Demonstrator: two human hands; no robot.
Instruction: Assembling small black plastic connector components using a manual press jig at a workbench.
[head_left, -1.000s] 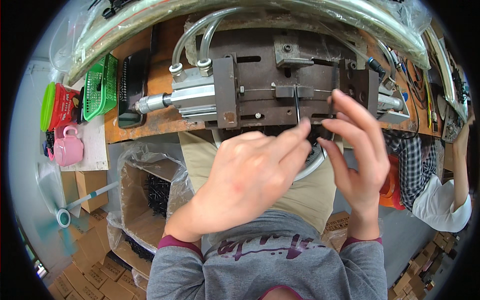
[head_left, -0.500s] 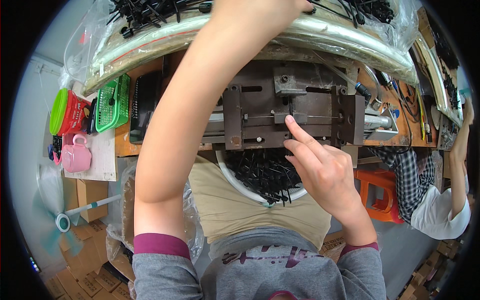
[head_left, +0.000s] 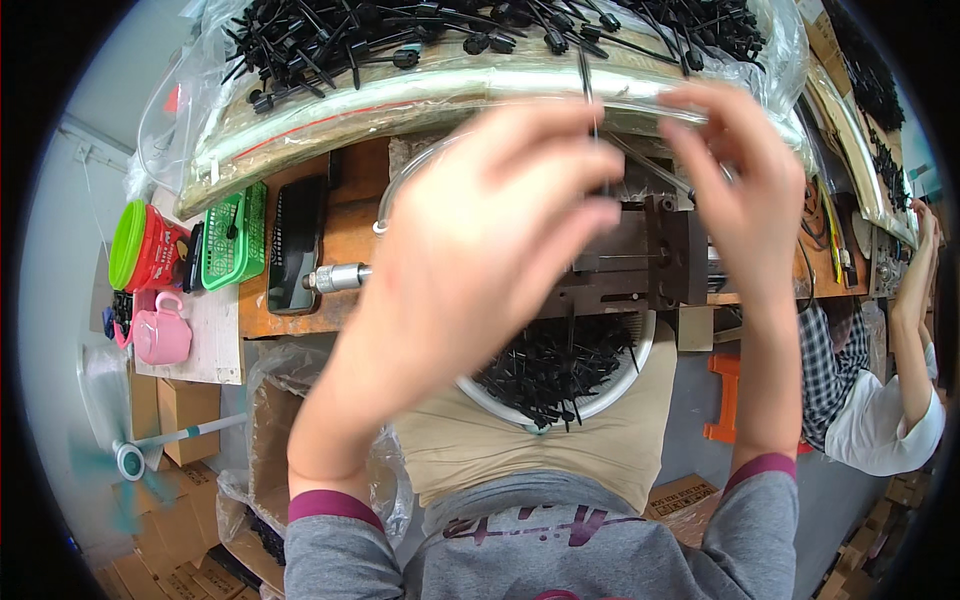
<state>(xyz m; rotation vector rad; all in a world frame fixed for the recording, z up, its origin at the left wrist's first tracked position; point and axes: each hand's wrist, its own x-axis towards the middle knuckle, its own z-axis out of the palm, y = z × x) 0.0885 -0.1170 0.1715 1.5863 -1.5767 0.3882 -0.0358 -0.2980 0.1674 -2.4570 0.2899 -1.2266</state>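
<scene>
1 hand (head_left: 480,235) holds a slender black rod (head_left: 585,78).

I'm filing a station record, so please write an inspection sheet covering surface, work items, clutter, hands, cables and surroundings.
Surface: worn orange-brown wooden bench.
Work items: dark metal fixture, partly hidden by the left hand; black stemmed plastic parts heaped on the plastic-wrapped shelf; similar parts in a white-rimmed basin at the lap.
Clutter: green basket, black tray, pink cup, red bucket.
Hands: left blurred, thin dark piece at its fingertips, grip unclear; right hand blurred, fingers apart, nothing seen in it.
Cables: clear hose beside the left hand.
Surroundings: fan, cardboard boxes, orange stool, co-worker at right.
</scene>
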